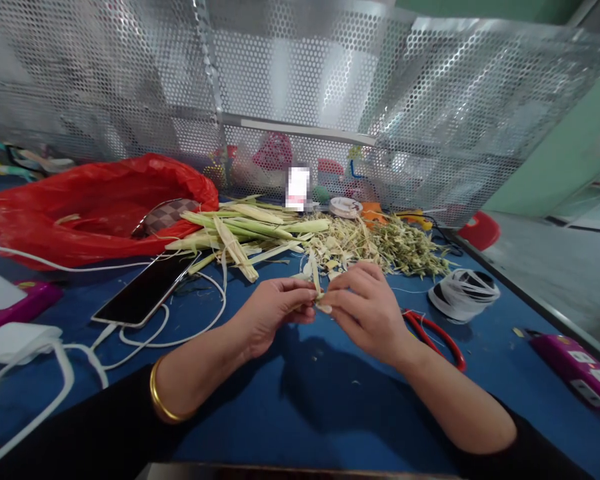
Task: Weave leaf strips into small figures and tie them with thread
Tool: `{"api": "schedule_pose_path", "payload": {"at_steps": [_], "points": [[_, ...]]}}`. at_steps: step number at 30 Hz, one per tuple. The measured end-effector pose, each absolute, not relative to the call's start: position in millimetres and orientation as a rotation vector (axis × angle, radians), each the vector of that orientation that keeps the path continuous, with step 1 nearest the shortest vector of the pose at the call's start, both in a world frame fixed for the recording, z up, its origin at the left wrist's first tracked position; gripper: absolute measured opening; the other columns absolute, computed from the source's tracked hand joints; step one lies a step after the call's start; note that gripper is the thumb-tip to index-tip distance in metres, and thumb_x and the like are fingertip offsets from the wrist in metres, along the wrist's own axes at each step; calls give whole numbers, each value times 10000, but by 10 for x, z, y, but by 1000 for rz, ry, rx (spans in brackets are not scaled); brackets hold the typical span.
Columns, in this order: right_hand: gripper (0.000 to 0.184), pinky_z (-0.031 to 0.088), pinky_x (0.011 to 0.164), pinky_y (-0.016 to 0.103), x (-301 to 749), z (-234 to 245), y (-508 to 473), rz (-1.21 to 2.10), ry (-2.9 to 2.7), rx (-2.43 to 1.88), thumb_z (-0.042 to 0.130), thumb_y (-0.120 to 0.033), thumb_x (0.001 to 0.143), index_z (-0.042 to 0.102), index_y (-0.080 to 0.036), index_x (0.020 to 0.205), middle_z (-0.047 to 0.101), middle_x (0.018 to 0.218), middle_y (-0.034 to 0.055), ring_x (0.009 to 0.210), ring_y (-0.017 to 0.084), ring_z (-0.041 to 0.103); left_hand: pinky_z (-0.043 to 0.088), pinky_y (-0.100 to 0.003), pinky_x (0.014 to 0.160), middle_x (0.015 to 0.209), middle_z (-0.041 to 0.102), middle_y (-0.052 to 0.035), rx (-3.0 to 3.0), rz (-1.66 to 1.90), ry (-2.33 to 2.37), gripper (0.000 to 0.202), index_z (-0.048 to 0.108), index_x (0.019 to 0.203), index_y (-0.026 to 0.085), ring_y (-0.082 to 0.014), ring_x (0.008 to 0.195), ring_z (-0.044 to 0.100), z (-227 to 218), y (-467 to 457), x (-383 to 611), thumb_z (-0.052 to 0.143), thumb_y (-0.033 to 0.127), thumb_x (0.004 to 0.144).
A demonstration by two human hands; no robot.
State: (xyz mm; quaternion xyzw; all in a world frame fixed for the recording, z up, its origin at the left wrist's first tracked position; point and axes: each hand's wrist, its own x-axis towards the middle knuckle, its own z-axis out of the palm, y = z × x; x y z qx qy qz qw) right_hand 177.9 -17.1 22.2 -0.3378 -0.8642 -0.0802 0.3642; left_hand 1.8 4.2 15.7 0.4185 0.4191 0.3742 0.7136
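Both hands meet over the blue table [310, 393]. My left hand [273, 310] and my right hand [363, 307] are closed in pinches on one small pale leaf strip [317, 283] that stands up between the fingertips. A gold bangle [160, 393] circles my left wrist. Just beyond the hands lie a bundle of green and pale stalks [245, 230] and a heap of shredded leaf scraps [380, 243].
A red plastic bag [90, 207] lies at the back left, with a phone [147, 287] and white cables [130, 340] beside it. Red-handled scissors [437, 333], a roll of white string [463, 293] and a purple box [577, 373] sit to the right. A perforated metal screen [300, 87] stands behind.
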Motion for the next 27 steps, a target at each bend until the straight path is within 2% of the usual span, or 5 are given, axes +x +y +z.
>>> {"api": "schedule_pose_path", "payload": {"at_steps": [5, 10, 17, 23, 27], "points": [[191, 409, 605, 276, 1706, 172, -196, 456, -1837, -1168, 613, -199, 788, 515, -194, 623, 532, 634, -13, 629, 133, 513, 490, -242, 565, 545, 618, -7, 1056, 859, 1008, 114, 680, 677, 121, -106, 491, 570, 181, 0, 36, 730, 196, 607], [135, 422, 564, 254, 1694, 154, -155, 1004, -1587, -1192, 681, -237, 704, 568, -179, 749, 558, 625, -33, 578, 111, 509, 481, -247, 562, 515, 620, -17, 1099, 791, 1064, 76, 694, 666, 121, -114, 479, 573, 195, -5, 39, 695, 165, 603], [145, 360, 509, 232, 1658, 164, -147, 1144, -1461, -1084, 682, -222, 681, 552, -174, 639, 475, 563, -57, 520, 82, 413, 442, -242, 566, 560, 625, -15, 1136, 795, 1014, 135, 720, 698, 134, -104, 504, 536, 174, 32, -6, 725, 243, 617], [198, 391, 541, 249, 1651, 104, -138, 1118, -1312, -1116, 679, -304, 705, 557, -173, 622, 517, 571, -33, 548, 102, 453, 473, -286, 755, 839, 719, -76, 1065, 797, 856, 255, 736, 870, 150, -190, 798, 637, 149, -3, 29, 748, 284, 653], [184, 441, 582, 264, 1600, 89, -152, 1169, -1196, -1050, 685, -318, 694, 564, -184, 663, 562, 619, -20, 583, 119, 506, 461, -293, 844, 851, 721, -64, 990, 911, 900, 263, 734, 840, 145, -181, 834, 644, 98, -36, 98, 787, 290, 627]]}}
